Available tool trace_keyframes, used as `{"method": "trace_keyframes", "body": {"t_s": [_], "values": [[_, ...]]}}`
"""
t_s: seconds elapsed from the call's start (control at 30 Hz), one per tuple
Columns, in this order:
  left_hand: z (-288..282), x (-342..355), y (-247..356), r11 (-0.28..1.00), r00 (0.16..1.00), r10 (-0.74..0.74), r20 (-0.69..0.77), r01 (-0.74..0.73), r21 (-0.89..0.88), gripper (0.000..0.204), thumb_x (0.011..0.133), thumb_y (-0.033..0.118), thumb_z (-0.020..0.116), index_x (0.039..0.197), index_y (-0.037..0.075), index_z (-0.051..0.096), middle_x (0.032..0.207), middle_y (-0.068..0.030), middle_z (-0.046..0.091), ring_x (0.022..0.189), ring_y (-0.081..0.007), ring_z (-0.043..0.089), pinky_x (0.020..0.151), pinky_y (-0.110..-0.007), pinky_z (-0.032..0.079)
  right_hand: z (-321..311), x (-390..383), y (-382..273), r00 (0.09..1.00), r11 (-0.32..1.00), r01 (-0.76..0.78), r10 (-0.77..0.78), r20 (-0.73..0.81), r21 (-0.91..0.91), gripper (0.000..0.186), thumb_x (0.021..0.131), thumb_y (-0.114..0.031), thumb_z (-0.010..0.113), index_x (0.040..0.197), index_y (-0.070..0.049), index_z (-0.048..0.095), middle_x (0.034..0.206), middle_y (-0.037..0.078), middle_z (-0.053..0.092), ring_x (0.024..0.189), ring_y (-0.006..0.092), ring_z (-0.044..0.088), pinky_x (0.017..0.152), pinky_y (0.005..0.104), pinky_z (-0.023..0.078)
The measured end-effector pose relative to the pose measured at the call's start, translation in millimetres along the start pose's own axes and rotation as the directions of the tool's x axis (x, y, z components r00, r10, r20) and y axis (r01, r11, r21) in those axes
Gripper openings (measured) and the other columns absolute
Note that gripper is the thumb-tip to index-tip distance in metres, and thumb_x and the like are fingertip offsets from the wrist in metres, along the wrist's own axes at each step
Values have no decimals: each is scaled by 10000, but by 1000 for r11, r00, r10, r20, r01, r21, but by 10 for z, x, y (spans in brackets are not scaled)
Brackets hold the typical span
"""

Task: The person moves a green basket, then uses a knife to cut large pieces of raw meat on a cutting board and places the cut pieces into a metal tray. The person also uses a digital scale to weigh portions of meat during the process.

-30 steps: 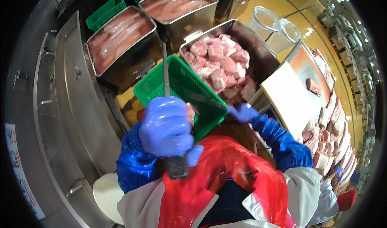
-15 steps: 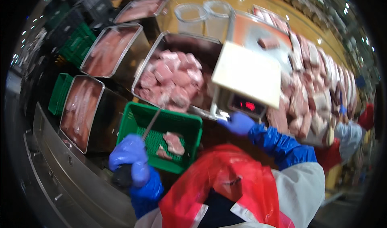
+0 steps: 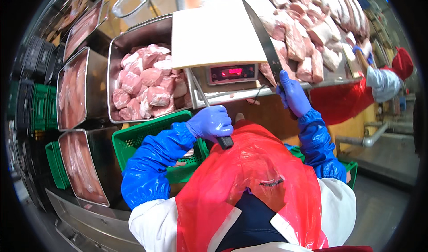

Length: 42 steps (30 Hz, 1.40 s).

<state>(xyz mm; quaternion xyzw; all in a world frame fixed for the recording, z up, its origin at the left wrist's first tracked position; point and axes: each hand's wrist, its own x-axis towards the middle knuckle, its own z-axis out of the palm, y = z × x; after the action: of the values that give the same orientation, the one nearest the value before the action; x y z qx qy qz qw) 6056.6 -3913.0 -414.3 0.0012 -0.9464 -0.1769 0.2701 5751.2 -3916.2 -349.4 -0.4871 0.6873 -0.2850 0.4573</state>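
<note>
My left hand [image 3: 210,122], in a purple glove, is closed round the black handle of a sharpening steel [image 3: 200,90]. Its thin rod slants up and left past the corner of the white cutting board [image 3: 214,36]. To the right, my gloved right hand [image 3: 292,93] grips a long knife [image 3: 264,37], its handle mostly hidden by the fingers. The blade points up and away, along the board's right edge. Knife and steel are apart. Below the board's near edge sits a scale [image 3: 232,73] with a lit red display.
A metal tub of pink meat chunks [image 3: 149,85] stands left of the board. Under my left arm is a green crate [image 3: 133,134]. More metal bins [image 3: 73,91] stand farther left. Meat pieces [image 3: 307,38] cover the table at right, where a co-worker in red [image 3: 343,100] stands.
My left hand has moved right and up from over the green crate with the steel. My right hand has come away from the scale and now shows a raised knife. The view has shifted right.
</note>
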Motion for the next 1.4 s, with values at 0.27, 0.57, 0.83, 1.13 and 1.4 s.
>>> {"method": "trace_keyframes", "body": {"t_s": [0.27,0.57,0.83,1.13,1.4], "values": [[432,-305,-754,999,892,41,449,-52,13,411,548,262,804,874,160,575,908,-72,538,925,-303,558,880,-460,440,-148,-149,219,996,992,-57,65,-66,109,772,960,-723,365,719,-20,575,509,32,460,388,120,443,400,270,347],[423,-803,-828,833,789,-548,279,484,268,709,575,132,710,1274,126,589,1458,-222,403,1433,-420,291,1172,-587,231,-92,-142,526,977,953,-201,212,-25,227,760,970,-686,405,779,17,626,507,61,503,397,153,505,396,291,404],[577,-739,-578,422,402,-906,128,881,215,969,636,258,662,1546,271,330,1632,-224,137,1510,-424,110,1186,-623,99,-149,363,731,987,886,-160,158,40,436,349,999,-399,574,962,-53,548,601,41,519,381,155,496,367,303,417],[1068,1026,-511,-40,284,-932,223,533,-845,632,903,138,625,1481,49,383,1490,-149,439,1370,-262,442,1121,-396,374,-1185,1975,1647,990,917,129,-138,-4,378,354,992,-282,594,1227,-19,627,1066,33,678,943,120,619,861,286,496],[2296,2158,-1543,-234,-203,-952,231,-6,-972,850,880,88,677,1522,6,126,1441,-169,424,1294,-274,493,1051,-405,469,-1145,2443,2216,952,817,-23,-157,261,576,380,986,-280,611,1266,-23,605,1170,42,646,1048,146,591,974,316,453]]}}
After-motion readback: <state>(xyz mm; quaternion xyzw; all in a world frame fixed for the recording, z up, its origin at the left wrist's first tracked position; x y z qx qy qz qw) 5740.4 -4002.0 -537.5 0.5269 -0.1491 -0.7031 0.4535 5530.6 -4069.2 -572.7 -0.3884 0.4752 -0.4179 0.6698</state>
